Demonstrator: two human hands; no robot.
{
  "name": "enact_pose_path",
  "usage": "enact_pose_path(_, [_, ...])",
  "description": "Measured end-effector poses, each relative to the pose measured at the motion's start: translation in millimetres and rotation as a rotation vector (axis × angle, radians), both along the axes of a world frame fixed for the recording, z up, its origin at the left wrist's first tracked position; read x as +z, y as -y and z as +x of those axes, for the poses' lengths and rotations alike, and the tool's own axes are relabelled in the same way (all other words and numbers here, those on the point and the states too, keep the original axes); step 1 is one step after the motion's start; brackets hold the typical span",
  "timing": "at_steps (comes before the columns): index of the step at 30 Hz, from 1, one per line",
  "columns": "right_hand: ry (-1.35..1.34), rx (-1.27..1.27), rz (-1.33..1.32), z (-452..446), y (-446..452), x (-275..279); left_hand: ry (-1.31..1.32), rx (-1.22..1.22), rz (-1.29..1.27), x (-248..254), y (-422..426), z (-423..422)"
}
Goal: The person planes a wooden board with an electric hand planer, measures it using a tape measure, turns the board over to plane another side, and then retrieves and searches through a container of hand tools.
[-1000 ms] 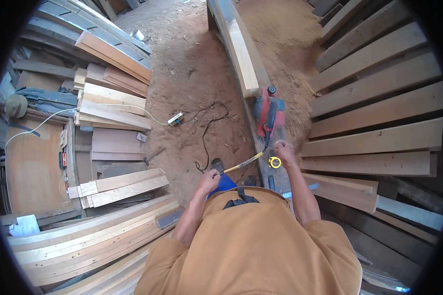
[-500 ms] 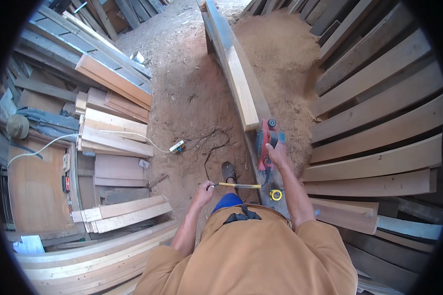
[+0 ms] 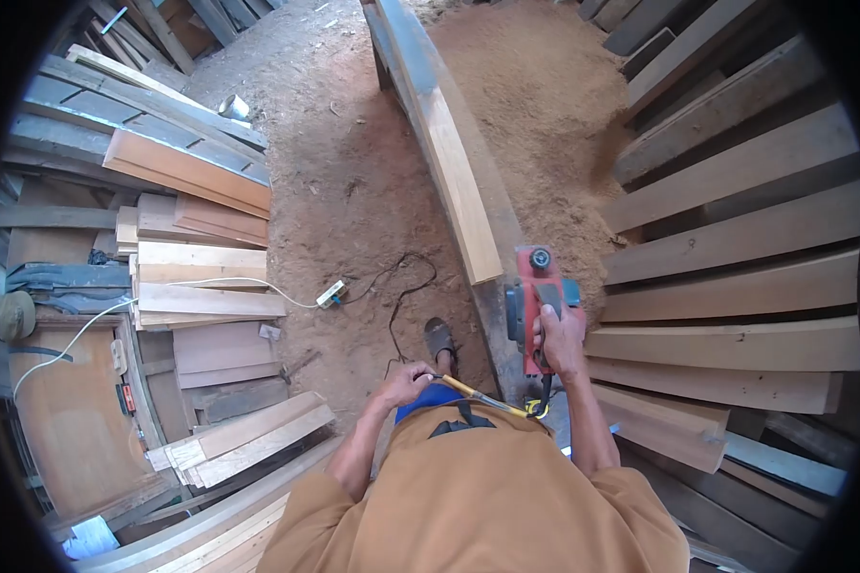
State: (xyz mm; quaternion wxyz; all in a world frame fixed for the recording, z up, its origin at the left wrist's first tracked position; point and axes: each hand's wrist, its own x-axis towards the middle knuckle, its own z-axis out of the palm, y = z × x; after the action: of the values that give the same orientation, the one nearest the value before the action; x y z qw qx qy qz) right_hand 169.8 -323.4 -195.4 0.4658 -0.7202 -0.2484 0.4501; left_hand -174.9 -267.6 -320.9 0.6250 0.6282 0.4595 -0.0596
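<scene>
Sawdust-strewn floor, planks racked to the right, more boards stacked left. Head view: narrow worktop runs ahead, pale board lying along it. Red power planer sits just past the board's near end, over the worktop; can't tell if it rests there or is lifted. Right hand wraps the planer's top handle. Left hand closes narrowly on the yellow-wrapped cord, off to the side of the worktop. Yellow tape measure shows just behind the planer, partly hidden. Planer looks rigid and fairly heavy; best held by the rear handle, with the front knob as second grip, fingers off the underside. Cord likely light and bendy, easy to pinch anywhere along the wrapped stretch.
</scene>
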Motion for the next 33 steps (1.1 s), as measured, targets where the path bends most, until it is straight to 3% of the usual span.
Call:
enact_pose_path(5, [-0.041,0.126,-0.013,-14,-22,1,0.013,-0.076,0.130,-13,-5,14])
enact_pose_path(8, [-0.072,0.199,-0.011,-29,-30,4,-0.092,-0.088,0.101,4,-12,19])
enact_pose_path(11, [-0.096,0.273,0.032,-40,-25,1,-0.122,-0.121,0.100,-13,-12,11])
enact_pose_path(14, [0.006,0.247,0.030,-42,-50,-5,-0.115,-0.069,0.114,-25,-15,5])
enact_pose_path(19, [0.246,0.314,0.004,-16,-178,-17,-0.080,0.159,0.018,-83,-40,-2])
enact_pose_path(21, [0.365,0.277,0.133,-6,-250,-1,-0.010,0.283,-0.012,-83,-64,5])
enact_pose_path(23, [0.305,0.314,0.125,9,-320,-4,0.095,0.469,-0.068,-68,-90,23])
enact_pose_path(27, [-0.072,0.305,0.139,33,-418,-25,0.241,0.605,-0.063,-42,-130,55])
enact_pose_path(33, [-0.116,0.261,0.130,26,-388,-18,0.161,0.567,-0.019,-43,-129,55])
